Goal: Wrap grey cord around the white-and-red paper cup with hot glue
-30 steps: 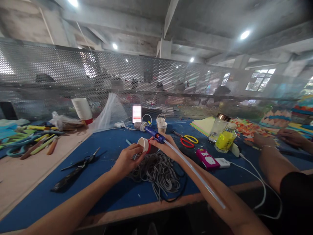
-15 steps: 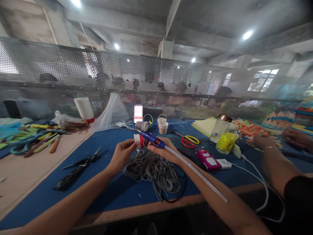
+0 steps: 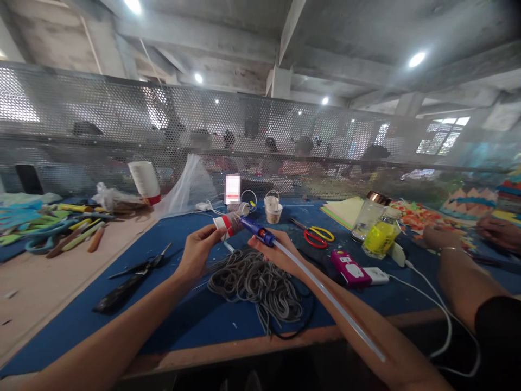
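Note:
My left hand (image 3: 200,248) is closed on a small paper cup (image 3: 223,225) with a red and white band, tilted on its side; grey cord seems to cover its far part. In my right hand (image 3: 280,251) is a blue hot glue gun (image 3: 256,230), its nozzle at the cup's cord-covered side. I cannot tell whether the tip touches. A long clear glue stick (image 3: 329,296) sticks out of the gun's back over my forearm. Below both hands a loose heap of grey cord (image 3: 256,285) lies on the blue table mat (image 3: 183,336).
Black-handled scissors (image 3: 134,277) lie left, beside tools (image 3: 95,239) and stacked paper cups (image 3: 143,182). Behind stand a small basket (image 3: 273,209) and a lit phone (image 3: 233,188). Red-yellow scissors (image 3: 317,236), a magenta power bank (image 3: 350,269) and jars (image 3: 380,239) are right, near another person's arm (image 3: 459,271).
My left hand has turned the cup and shifted it a little left, so its cord-covered side shows. The glue gun's nozzle now points at that side.

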`<state>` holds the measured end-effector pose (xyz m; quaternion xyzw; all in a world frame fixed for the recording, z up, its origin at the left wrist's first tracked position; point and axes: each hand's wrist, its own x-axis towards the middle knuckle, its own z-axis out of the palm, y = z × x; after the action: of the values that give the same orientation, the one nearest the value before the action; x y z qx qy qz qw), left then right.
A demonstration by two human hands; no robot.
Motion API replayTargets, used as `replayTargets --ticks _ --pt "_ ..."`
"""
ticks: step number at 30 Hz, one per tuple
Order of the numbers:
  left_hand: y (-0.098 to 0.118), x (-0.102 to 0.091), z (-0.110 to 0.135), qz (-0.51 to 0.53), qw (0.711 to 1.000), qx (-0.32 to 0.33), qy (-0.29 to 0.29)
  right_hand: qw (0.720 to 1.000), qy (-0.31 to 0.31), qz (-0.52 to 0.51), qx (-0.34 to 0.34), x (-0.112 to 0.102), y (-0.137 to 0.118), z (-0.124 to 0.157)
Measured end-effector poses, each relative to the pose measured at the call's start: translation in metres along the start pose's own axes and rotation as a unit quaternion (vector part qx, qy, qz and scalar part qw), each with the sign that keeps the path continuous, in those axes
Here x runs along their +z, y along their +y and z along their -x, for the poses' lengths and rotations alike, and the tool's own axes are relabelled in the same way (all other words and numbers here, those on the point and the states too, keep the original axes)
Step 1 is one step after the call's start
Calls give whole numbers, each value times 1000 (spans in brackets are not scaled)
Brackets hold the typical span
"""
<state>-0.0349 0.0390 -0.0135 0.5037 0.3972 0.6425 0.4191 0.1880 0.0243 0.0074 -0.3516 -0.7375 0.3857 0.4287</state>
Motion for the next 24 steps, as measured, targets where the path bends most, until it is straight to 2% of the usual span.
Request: replayTargets --ticks 5,17,24 --pt "1 -1 1 -42 998 39 26 997 -14 70 -24 -1 0 0" --pt "2 0 1 -3 1000 29 6 988 -18 137 -67 -1 2 0" --pt "4 1 2 -26 999 32 26 986 -12 149 -75 0 3 0"
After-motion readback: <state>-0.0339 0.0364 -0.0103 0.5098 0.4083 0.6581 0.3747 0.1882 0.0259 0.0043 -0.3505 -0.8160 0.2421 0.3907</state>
